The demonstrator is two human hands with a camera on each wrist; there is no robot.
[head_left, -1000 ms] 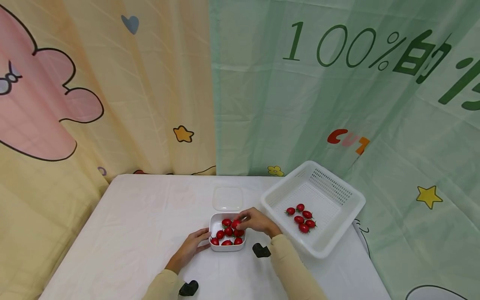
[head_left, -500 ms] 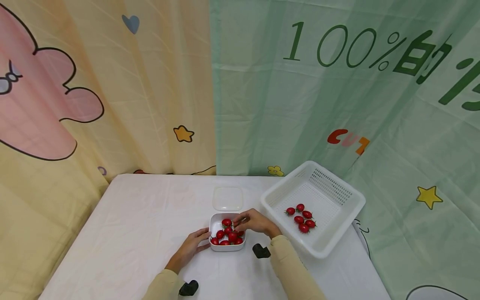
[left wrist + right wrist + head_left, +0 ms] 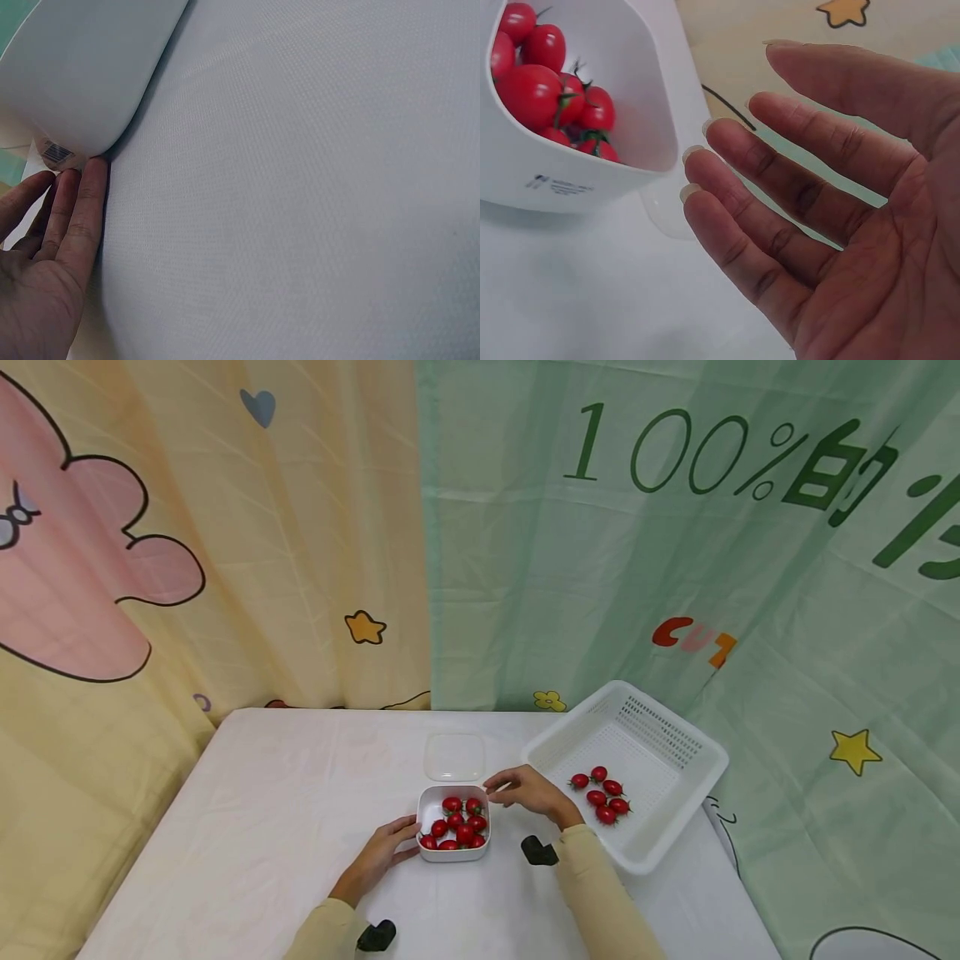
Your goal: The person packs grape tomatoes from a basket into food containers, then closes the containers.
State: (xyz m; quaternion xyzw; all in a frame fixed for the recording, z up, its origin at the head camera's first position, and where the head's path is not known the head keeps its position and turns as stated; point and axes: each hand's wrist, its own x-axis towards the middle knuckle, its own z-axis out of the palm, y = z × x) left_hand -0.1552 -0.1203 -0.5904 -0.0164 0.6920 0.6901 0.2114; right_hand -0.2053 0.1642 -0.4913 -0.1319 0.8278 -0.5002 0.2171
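A small white box point(image 3: 454, 855) on the table holds several red cherry tomatoes point(image 3: 454, 821) with green stems. My left hand point(image 3: 381, 853) is at its left side; in the left wrist view, the fairly straight fingertips point(image 3: 94, 166) touch the box's lower edge. Just off the box's right back corner is my right hand point(image 3: 531, 791), with nothing in it. The right wrist view shows those fingers point(image 3: 727, 199) spread and slightly bent, beside the box wall point(image 3: 630, 178), with the palm facing the camera.
Behind the box lies a clear lid point(image 3: 454, 757). A large white perforated basket point(image 3: 637, 752) stands at the right, with several cherry tomatoes point(image 3: 605, 815) in it. Patterned curtains point(image 3: 495, 568) hang behind the white-covered table point(image 3: 285, 793).
My right hand has let go of a cherry tomato inside the box and moved out to the right. Tomatoes in the box have shifted a little. The left hand stays in place.
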